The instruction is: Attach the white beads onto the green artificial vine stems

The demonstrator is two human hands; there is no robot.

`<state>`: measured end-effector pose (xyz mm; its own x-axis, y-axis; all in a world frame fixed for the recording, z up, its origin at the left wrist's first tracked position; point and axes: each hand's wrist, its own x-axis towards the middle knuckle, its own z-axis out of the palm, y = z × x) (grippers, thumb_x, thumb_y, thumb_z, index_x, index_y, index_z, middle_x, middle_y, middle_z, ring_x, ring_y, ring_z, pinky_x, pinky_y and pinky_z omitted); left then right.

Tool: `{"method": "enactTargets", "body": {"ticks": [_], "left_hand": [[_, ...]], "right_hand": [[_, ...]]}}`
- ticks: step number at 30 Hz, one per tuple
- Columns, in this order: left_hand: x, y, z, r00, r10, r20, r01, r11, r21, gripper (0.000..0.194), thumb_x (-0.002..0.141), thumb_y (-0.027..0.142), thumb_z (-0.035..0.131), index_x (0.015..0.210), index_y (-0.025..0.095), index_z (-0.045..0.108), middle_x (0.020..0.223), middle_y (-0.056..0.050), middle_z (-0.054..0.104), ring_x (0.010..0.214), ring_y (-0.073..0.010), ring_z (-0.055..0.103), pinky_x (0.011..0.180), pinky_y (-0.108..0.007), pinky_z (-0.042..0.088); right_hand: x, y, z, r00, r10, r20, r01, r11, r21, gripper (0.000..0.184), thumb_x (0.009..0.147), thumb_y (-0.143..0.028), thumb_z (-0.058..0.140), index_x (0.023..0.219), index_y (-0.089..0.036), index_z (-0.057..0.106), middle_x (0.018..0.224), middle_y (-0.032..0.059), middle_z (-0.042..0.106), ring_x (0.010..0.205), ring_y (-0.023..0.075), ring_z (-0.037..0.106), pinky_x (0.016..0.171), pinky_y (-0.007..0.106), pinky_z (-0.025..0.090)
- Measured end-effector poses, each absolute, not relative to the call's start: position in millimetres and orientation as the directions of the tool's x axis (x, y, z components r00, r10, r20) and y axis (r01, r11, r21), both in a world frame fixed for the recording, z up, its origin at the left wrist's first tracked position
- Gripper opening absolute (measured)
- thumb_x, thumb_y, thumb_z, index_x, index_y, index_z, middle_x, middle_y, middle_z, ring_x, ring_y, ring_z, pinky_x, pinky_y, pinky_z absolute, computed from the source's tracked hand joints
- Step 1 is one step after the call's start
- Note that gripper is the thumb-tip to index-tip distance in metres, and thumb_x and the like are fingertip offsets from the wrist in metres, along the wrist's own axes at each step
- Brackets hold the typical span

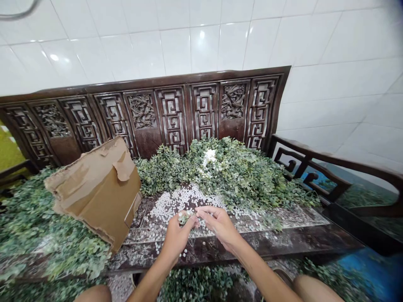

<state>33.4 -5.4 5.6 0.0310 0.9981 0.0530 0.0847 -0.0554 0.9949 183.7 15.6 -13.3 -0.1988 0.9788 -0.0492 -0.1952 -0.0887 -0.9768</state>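
My left hand (pixel 178 237) grips a small green leafy sprig (pixel 184 218) above the dark wooden bench seat (pixel 201 247). My right hand (pixel 220 226) is next to it, its fingertips pinched against the sprig's top. What they pinch is too small to make out. Small white beads or petals (pixel 185 202) lie scattered on the seat beneath both hands, with a few more on the front edge. Behind them rises a heap of artificial green foliage (pixel 233 176) with a white flower cluster (pixel 209 157) on top.
A torn cardboard sheet (pixel 97 193) leans on foliage at the left. A carved dark wood backrest (pixel 141 111) and a right armrest (pixel 333 167) frame the seat, with white wall tiles (pixel 204 46) behind. More foliage (pixel 195 285) lies on the floor by my knees.
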Motion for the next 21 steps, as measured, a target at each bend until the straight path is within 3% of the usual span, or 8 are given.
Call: {"method": "enactTargets", "body": {"ticks": [8, 21], "left_hand": [[33.6, -4.9, 6.8, 0.058, 0.993, 0.1, 0.078, -0.105, 0.991, 0.023, 0.082, 0.037, 0.06, 0.07, 0.017, 0.061, 0.063, -0.001, 0.062, 0.063, -0.0167, 0.058, 0.064, -0.026, 0.046], [31.2, -3.1, 0.5, 0.093, 0.991, 0.099, 0.149, -0.112, 0.982, 0.024, 0.083, 0.032, 0.058, 0.064, 0.02, 0.051, 0.06, 0.001, 0.059, 0.06, -0.0151, 0.054, 0.062, -0.024, 0.042]], "right_hand": [[179.0, 11.8, -8.4, -0.119, 0.992, 0.045, -0.07, 0.037, -0.997, 0.041, 0.077, -0.053, 0.067, 0.089, -0.015, 0.075, 0.059, 0.0, 0.054, 0.048, 0.0088, 0.031, 0.045, 0.023, 0.021], [176.2, 9.8, -10.1, -0.178, 0.984, -0.022, -0.138, -0.047, -0.989, 0.04, 0.079, -0.054, 0.065, 0.082, -0.014, 0.068, 0.05, -0.0067, 0.038, 0.045, 0.0063, 0.022, 0.045, 0.023, 0.013]]}}
